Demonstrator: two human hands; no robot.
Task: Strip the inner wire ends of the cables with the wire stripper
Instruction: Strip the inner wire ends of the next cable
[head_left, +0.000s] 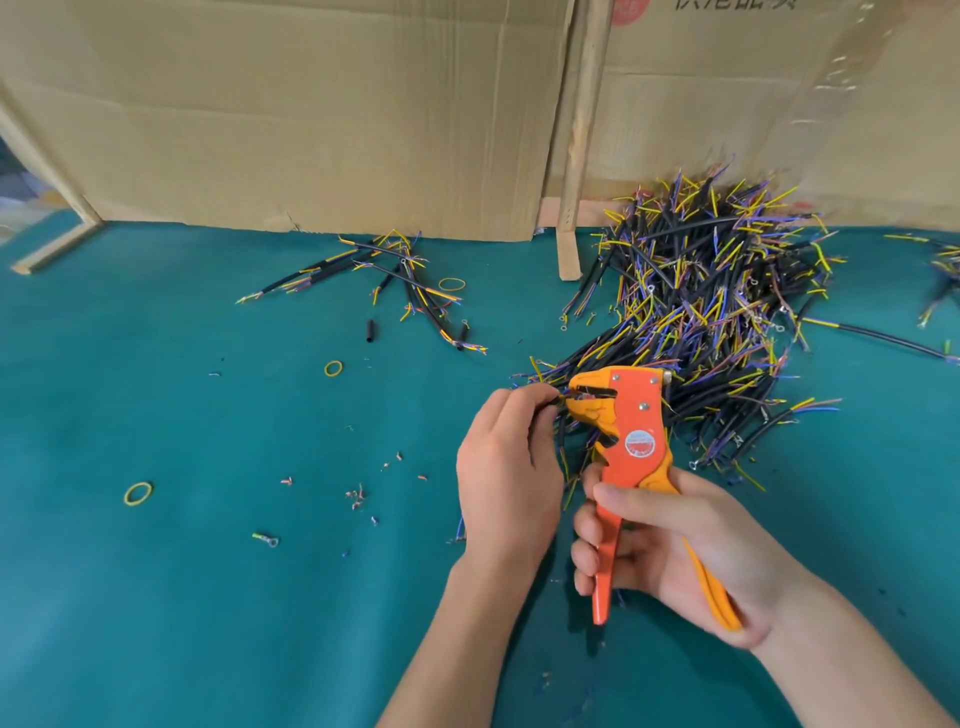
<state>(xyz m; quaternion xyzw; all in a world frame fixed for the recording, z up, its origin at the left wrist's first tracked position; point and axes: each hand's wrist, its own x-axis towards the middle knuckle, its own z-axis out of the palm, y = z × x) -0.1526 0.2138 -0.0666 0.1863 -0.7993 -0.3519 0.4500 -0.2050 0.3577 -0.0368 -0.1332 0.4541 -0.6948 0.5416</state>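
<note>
Cable (543, 402) end in orange stripper (631, 421)

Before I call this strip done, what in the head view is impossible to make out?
- Wire ends inside the orange wire stripper: too small, hidden by its head.
- Black cable in the left hand: mostly covered by fingers.
- Big pile of black cables: stripped or not, too small.
- Right hand: covers the handles.

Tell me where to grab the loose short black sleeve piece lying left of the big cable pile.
Pinch the short black sleeve piece across its middle, coming straight down from above. It lies flat on the green mat, its length running roughly away from you, with bare mat on its left and right, so fingers should fit on both sides.
</note>
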